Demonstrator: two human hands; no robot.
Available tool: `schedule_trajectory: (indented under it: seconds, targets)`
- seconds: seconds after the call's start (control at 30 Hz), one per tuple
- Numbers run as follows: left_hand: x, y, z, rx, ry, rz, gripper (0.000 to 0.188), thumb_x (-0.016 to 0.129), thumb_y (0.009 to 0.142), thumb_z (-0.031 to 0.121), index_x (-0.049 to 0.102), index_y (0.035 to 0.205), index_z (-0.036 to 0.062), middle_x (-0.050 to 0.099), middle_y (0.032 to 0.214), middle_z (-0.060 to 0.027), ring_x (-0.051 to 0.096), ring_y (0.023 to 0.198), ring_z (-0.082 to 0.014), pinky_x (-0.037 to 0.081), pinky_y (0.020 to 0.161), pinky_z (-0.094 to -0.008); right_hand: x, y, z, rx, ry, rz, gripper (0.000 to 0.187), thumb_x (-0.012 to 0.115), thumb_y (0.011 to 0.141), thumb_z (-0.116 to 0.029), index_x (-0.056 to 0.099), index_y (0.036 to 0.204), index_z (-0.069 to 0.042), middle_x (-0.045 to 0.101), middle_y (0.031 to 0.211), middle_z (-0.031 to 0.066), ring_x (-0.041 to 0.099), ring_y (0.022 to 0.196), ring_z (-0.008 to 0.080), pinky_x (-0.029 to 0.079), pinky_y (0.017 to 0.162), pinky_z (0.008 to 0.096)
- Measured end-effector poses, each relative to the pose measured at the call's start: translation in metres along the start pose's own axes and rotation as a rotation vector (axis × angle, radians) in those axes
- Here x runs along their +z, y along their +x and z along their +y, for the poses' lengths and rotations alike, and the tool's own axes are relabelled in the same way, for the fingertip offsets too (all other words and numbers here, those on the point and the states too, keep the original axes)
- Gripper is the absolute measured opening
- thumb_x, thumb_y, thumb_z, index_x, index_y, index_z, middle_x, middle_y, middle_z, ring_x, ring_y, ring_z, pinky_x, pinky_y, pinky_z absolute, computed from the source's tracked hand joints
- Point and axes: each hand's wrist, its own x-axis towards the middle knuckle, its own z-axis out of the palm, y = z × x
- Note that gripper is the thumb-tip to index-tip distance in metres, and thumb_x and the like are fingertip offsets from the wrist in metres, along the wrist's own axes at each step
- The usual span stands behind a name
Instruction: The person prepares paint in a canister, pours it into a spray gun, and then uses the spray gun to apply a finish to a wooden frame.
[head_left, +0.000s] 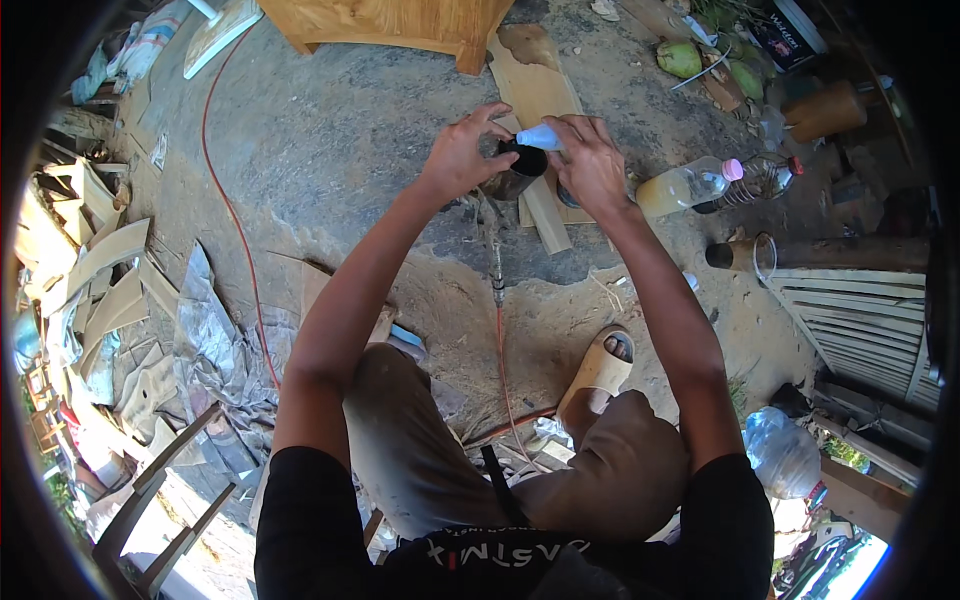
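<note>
A dark, open-topped cup (514, 184) stands on the ground in front of me, on what looks like an air spray gun (492, 235) with a hose fitting. My right hand (592, 165) grips a small pale-blue bottle (540, 137), tipped sideways so its narrow end points over the cup's mouth. On the cup's left is my left hand (462, 150), thumb and fingers spread apart, the thumb at the rim. Nothing shows between those fingers. Whether liquid is flowing from the bottle is too small to tell.
Wooden boards (538, 75) lie beyond and beside the cup. A plastic bottle of yellowish liquid (675, 190) is at the right. The red hose (501, 345) runs toward my feet. Wooden furniture (385, 22) stands ahead; scrap and sheeting (215, 325) lie left, a white slatted panel (860, 310) right.
</note>
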Motion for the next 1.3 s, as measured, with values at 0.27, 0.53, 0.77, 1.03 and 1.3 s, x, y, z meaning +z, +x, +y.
schedule_trajectory:
  seconds: [0.27, 0.53, 0.77, 1.03, 1.3]
  targets:
    - [0.000, 0.000, -0.002, 0.041, 0.031, 0.044, 0.069, 0.087, 0.079, 0.019, 0.054, 0.139, 0.0126, 0.079, 0.104, -0.0050, 0.075, 0.104, -0.0283, 0.058, 0.093, -0.0415, 0.003, 0.000, 0.002, 0.001, -0.049, -0.024, 0.055, 0.078, 0.077, -0.008, 0.066, 0.130, -0.012, 0.064, 0.123, 0.0033, 0.058, 0.119, 0.0265, 0.055, 0.099, 0.0407]
    - [-0.001, 0.001, 0.001, -0.014, 0.023, 0.020, 0.069, 0.086, 0.079, 0.019, 0.054, 0.140, 0.0130, 0.079, 0.104, -0.0054, 0.074, 0.105, -0.0286, 0.058, 0.094, -0.0412, 0.002, -0.003, 0.004, -0.012, -0.084, -0.036, 0.053, 0.078, 0.078, -0.009, 0.067, 0.130, -0.013, 0.064, 0.123, 0.0037, 0.058, 0.119, 0.0272, 0.054, 0.099, 0.0415]
    - [-0.002, 0.000, 0.000, 0.002, 0.031, 0.007, 0.069, 0.086, 0.079, 0.019, 0.054, 0.139, 0.0112, 0.079, 0.104, -0.0067, 0.074, 0.105, -0.0287, 0.057, 0.095, -0.0409, 0.002, -0.003, 0.003, 0.003, -0.058, -0.021, 0.051, 0.078, 0.078, -0.009, 0.068, 0.129, -0.012, 0.065, 0.121, 0.0051, 0.059, 0.117, 0.0283, 0.054, 0.098, 0.0421]
    - [-0.013, 0.015, 0.015, 0.420, 0.648, -0.057, 0.069, 0.079, 0.079, 0.010, 0.052, 0.142, 0.0146, 0.072, 0.102, -0.0056, 0.063, 0.110, -0.0254, 0.048, 0.103, -0.0418, 0.001, -0.013, 0.007, 0.171, 0.136, -0.027, 0.052, 0.077, 0.081, -0.006, 0.066, 0.132, -0.014, 0.067, 0.121, 0.0094, 0.062, 0.111, 0.0339, 0.054, 0.095, 0.0444]
    - [-0.013, 0.027, 0.027, 0.600, 0.868, -0.153, 0.071, 0.074, 0.079, 0.010, 0.050, 0.145, 0.0131, 0.066, 0.104, -0.0099, 0.061, 0.113, -0.0289, 0.047, 0.105, -0.0411, 0.004, -0.026, 0.013, 0.158, 0.095, 0.036, 0.052, 0.080, 0.078, -0.011, 0.067, 0.128, -0.012, 0.067, 0.116, 0.0067, 0.062, 0.112, 0.0300, 0.057, 0.093, 0.0414]
